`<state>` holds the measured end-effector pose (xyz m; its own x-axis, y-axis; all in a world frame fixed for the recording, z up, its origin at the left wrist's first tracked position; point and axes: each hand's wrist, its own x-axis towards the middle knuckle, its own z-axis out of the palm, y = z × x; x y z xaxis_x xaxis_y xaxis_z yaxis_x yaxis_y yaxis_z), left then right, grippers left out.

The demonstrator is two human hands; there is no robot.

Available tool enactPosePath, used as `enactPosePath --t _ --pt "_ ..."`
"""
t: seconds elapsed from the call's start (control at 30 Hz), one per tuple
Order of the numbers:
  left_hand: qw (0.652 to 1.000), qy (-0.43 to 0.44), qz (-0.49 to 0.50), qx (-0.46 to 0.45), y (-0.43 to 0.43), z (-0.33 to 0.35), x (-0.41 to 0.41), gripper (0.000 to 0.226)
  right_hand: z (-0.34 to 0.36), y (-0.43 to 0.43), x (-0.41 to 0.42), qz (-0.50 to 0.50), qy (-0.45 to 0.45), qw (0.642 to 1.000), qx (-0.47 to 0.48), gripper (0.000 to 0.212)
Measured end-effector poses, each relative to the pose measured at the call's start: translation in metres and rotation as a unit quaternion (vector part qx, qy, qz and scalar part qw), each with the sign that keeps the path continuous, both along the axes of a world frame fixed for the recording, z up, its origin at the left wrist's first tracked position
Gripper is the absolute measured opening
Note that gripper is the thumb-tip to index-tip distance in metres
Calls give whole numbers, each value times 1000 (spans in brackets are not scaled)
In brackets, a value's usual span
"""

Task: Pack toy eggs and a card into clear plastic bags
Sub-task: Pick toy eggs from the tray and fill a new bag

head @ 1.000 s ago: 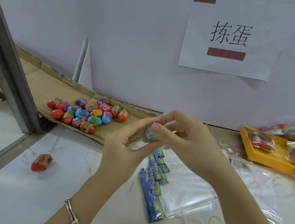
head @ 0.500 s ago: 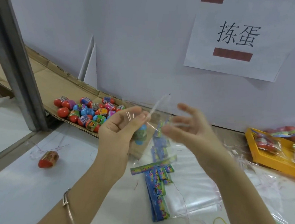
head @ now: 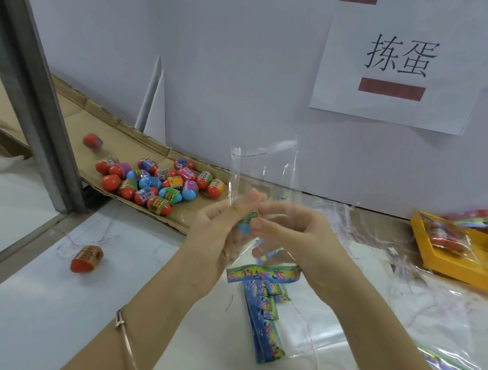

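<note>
I am reading the head view, with directions given from the hands at centre.

1. The left hand (head: 215,235) is gripping the clear bag (head: 263,168) at its left side, fingers curled with the thumb laid on the film. A bracelet (head: 125,339) is sitting on that wrist.
2. The right hand (head: 299,241) is pinching the same bag from the right, thumb tip pressing toward the left thumb.
3. The bag is standing upright between the hands, its mouth pointing to 12 o'clock.
4. A blue and green toy egg (head: 247,224) is sitting between the two thumbs, apparently inside the bag, though the film blurs it.
5. A printed card (head: 262,274) is lying crosswise at the bag's lower end. I cannot tell whether it is inside.
6. At 6 o'clock a stack of cards (head: 263,329) is resting on the white table (head: 23,299), partly on flat spare bags (head: 342,324).
7. At 10 o'clock a pile of eggs (head: 161,184) is lying on a cardboard sheet (head: 96,115), with one blurred egg (head: 93,141) apart, farther up the sheet.
8. At 8 o'clock a lone egg (head: 86,258) is lying on the table.
9. At 3 o'clock a yellow tray (head: 458,269) is holding filled packs.
10. At 1 o'clock a paper sign (head: 398,65) is hanging on the wall.
</note>
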<state>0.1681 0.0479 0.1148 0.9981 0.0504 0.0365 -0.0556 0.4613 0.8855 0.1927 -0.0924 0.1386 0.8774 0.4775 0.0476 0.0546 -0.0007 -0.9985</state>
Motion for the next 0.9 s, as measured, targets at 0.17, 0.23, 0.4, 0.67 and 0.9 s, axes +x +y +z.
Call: enactPosePath --t 0.17,0.23,0.4,0.67,0.9 --pt "998 29 63 -9 -4 2 1 19 2 0 -3 17 -22 1000 -4 11" --pt "994 58 88 1 -3 1 2 18 -1 2 -3 19 -25 999 -8 9" --pt "996 42 81 25 -1 -4 2 24 -12 12 -4 -21 -6 1000 -6 15" --pt "1000 -1 3 16 2 -7 7 38 -6 4 2 -56 -9 998 30 14" --pt "987 -8 144 -66 22 -10 17 13 -23 6 16 -153 74 984 53 17"
